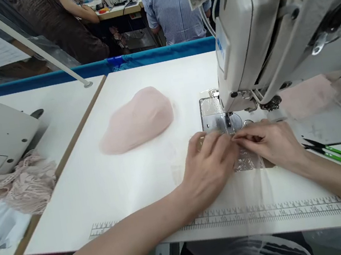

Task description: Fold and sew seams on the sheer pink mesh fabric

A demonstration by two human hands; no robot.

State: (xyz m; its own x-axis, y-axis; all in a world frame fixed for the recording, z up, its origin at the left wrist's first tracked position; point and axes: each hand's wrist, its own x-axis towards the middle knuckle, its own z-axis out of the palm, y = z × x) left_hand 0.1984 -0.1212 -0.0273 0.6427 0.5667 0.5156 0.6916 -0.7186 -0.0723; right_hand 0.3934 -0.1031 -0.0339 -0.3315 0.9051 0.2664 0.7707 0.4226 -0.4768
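Observation:
My left hand (210,162) and my right hand (268,141) meet just in front of the needle (228,122) of a white sewing machine (260,40). Both pinch a thin, sheer, almost see-through strip of fabric (252,175) that runs from the presser foot toward me over the table edge. The fingers of both hands are curled together on it. A pile of pale pink fabric pieces (138,119) lies on the white table (102,185) to the left of the machine.
Green-handled thread snips (339,154) lie to the right of my right hand. A printed ruler (268,213) runs along the table's front edge. Pink lace and other cloth (21,185) sit on a second table at left. Two people stand beyond a blue partition (146,56).

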